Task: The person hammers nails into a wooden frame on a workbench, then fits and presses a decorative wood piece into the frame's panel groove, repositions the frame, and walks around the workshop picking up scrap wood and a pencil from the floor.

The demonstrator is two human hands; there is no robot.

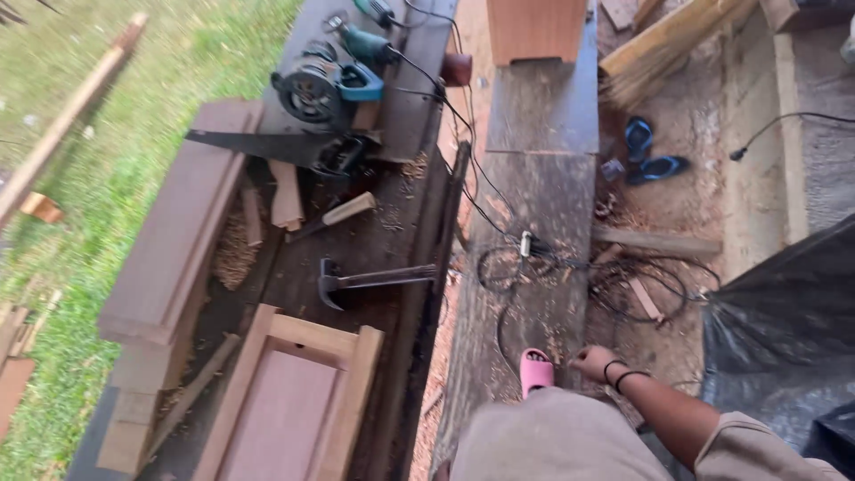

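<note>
My right hand hangs at my side near the bottom, fingers curled closed with nothing in it, black bands on the wrist. It is just right of my foot in a pink slipper. My left hand is out of sight. To the left, on the dark workbench, lie a claw hammer, a chisel, a handsaw and a circular saw. A wooden panel frame rests on the bench's near end.
Black cables loop over the sawdust-strewn floor ahead. Blue sandals lie further on. A black plastic sheet is at right, a broom and wooden box at top. Planks edge the bench; grass lies left.
</note>
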